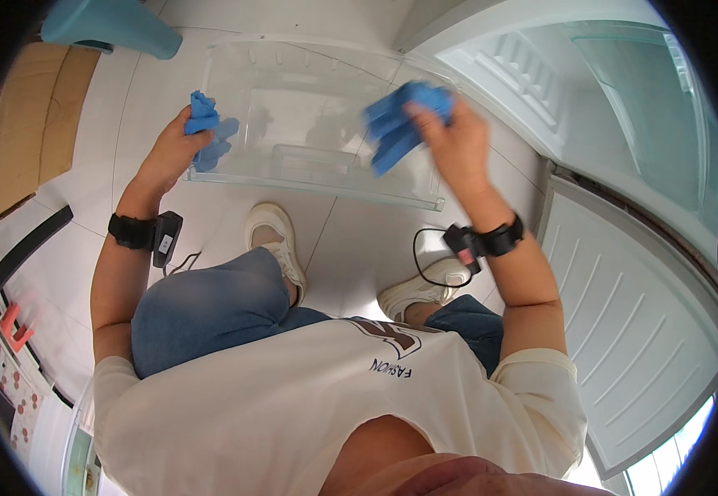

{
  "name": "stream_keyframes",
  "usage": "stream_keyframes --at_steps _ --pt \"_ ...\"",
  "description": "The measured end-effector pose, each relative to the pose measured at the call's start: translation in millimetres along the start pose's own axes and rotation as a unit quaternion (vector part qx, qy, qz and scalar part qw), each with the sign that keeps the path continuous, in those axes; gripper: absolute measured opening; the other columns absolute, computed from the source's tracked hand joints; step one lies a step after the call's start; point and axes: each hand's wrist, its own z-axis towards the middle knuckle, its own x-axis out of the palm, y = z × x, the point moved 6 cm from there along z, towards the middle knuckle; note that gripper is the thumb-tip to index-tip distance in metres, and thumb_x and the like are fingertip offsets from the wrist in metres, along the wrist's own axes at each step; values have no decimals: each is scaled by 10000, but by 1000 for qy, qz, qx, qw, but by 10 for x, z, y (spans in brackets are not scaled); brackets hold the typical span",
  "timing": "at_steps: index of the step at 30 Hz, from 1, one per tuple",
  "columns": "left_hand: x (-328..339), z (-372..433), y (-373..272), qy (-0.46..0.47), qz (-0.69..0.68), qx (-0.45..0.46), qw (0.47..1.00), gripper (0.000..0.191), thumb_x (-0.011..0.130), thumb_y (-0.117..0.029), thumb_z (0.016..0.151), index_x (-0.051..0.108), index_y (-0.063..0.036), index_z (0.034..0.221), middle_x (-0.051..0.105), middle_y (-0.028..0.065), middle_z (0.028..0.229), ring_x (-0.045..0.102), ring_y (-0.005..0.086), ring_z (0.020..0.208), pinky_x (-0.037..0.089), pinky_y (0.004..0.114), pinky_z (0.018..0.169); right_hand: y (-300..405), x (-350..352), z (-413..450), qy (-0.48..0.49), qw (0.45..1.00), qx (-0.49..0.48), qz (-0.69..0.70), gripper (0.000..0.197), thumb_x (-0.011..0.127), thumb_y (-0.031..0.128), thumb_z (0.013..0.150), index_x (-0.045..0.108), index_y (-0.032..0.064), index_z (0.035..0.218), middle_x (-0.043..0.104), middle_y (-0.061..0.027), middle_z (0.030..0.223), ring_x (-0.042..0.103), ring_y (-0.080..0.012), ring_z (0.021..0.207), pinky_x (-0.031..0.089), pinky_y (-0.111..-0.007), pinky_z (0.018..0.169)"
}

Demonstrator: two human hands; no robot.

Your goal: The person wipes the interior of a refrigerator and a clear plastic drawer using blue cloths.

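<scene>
A clear plastic refrigerator drawer rests on the floor in front of my shoes. My left hand grips a blue cloth at the drawer's left side wall. More blue shows through the transparent plastic below those fingers. Over the drawer's right part, my right hand holds a second, folded blue cloth, blurred by motion. Whether this cloth touches the drawer I cannot tell. Both wrists carry black straps with small devices and cables.
To the right stands an open refrigerator with its ribbed white door panel beside my right arm. A cardboard box and a teal plastic object are at the upper left. Pale tiles cover the floor.
</scene>
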Motion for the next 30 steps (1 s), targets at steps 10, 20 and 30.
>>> stream_keyframes --at_steps 10,20,30 --pt "27 -11 -5 -35 -42 7 999 532 571 -144 899 473 -43 1412 589 92 1228 559 191 1095 466 320 932 -1026 53 -61 -107 990 4 -95 529 516 311 1006 365 43 1436 620 -199 1027 616 -382 951 505 -431 806" --pt "81 -13 -62 -19 43 4 999 543 542 -98 910 438 -58 1441 576 91 1235 574 192 1077 493 315 897 -994 -46 -737 445 851 108 -257 621 427 529 999 641 -37 857 657 -246 768 657 -412 790 498 -481 737" --pt "81 -50 -43 8 0 3 1000 582 487 -40 925 372 -71 1494 565 165 1334 529 259 1255 407 366 1057 -629 -393 167 -149 968 -43 -195 254 606 254 961 641 68 1131 661 -166 965 622 -363 852 499 -433 739"
